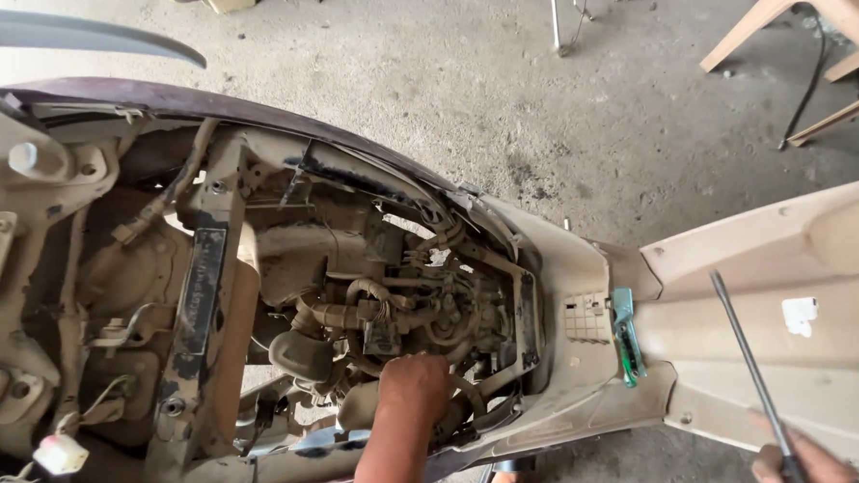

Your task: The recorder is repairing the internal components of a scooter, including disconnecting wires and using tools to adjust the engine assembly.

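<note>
**Clerk:** Item one, the left hand [414, 379]?

**Keeper:** It sits at about six o'clock in the view, the forearm coming up from the bottom edge. The hand is sunk among the dusty hoses and engine parts [384, 316] inside the opened scooter body [566, 264]. The fingers curl down out of sight; whether they close on anything cannot be told.

**Clerk:** Item two, the right hand [806, 464]?

**Keeper:** At five o'clock, cut off by the bottom corner. The fingers are wrapped tight about the lower end of a long screwdriver [749, 363], whose dark shaft slants up toward eleven o'clock, its tip over the tan floorboard panel [742, 315].

**Clerk:** Surroundings?

**Keeper:** One dark crossbar [200, 290], running from twelve to six o'clock, at nine o'clock from the left hand. One white plug connector [60, 453] at eight o'clock, on a wire. One green clip [627, 334] at three o'clock from the left hand, between the engine bay and the floorboard panel. One maroon side panel [182, 100] arcing along the upper edge of the bay. Concrete floor [500, 84] at twelve o'clock; tan furniture legs [777, 14] at one o'clock.
</note>
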